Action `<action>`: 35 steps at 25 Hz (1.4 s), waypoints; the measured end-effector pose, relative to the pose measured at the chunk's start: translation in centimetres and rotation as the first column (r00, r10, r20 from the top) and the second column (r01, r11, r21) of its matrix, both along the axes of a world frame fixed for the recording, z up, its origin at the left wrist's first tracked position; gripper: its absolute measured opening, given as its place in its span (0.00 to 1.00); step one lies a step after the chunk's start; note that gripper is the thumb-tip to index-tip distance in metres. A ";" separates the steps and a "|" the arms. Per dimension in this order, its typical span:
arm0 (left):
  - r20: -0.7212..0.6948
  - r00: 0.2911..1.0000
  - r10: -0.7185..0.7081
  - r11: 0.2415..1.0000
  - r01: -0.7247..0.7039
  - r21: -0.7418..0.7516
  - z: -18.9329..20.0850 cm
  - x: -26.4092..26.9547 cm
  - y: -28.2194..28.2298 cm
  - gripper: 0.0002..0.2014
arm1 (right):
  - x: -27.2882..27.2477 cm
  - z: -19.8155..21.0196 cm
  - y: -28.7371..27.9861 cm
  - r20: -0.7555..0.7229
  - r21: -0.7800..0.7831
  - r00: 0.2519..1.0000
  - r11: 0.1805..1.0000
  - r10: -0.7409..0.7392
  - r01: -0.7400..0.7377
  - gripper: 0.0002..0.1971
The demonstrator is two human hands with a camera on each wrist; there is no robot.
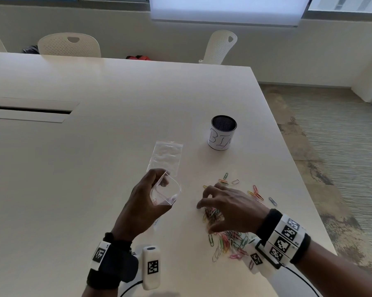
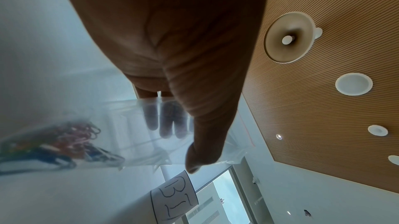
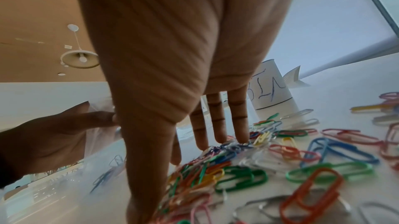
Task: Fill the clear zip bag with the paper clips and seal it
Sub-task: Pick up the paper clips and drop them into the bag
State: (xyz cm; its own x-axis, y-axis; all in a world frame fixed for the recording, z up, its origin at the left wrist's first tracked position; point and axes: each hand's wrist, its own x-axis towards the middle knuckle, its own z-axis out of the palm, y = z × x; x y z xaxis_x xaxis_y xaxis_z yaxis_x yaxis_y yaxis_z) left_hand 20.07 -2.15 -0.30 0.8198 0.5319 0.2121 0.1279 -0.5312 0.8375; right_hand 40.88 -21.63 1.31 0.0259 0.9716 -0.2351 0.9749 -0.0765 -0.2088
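My left hand (image 1: 155,187) holds a clear zip bag (image 1: 170,191) above the table, its mouth spread open toward the right. In the left wrist view the thumb and fingers (image 2: 166,125) pinch the bag's (image 2: 129,122) wall, and a few coloured clips (image 2: 64,142) lie blurred inside it. My right hand (image 1: 205,217) is down on the pile of coloured paper clips (image 1: 230,241), with fingers and thumb curled round a bunch of them. The right wrist view shows the fingertips (image 3: 218,139) on the pile (image 3: 237,176) and the left hand (image 3: 54,135) with the bag to the left.
A second clear bag (image 1: 165,157) lies flat on the white table (image 1: 95,168) beyond my left hand. A mesh cup labelled BIN (image 1: 222,136) stands farther back right. Loose clips (image 1: 255,194) are scattered toward the table's right edge. White chairs (image 1: 69,45) stand behind the table.
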 end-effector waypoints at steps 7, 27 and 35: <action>-0.008 1.000 -0.010 1.000 0.010 0.022 0.1 0.4 -0.1 0.28 | -0.8 -0.4 0.3 -0.037 0.076 0.999 0.997 -0.016 0.018 0.10; -0.006 0.996 -0.088 0.996 0.088 0.002 -0.2 4.1 -2.3 0.28 | 1.0 3.9 -1.6 -0.876 0.021 0.355 0.711 -0.325 0.703 0.06; -0.024 0.993 -0.112 0.994 0.113 0.000 0.0 4.5 -2.5 0.31 | -2.5 7.0 1.4 -0.768 0.197 0.547 0.690 -0.333 0.696 0.04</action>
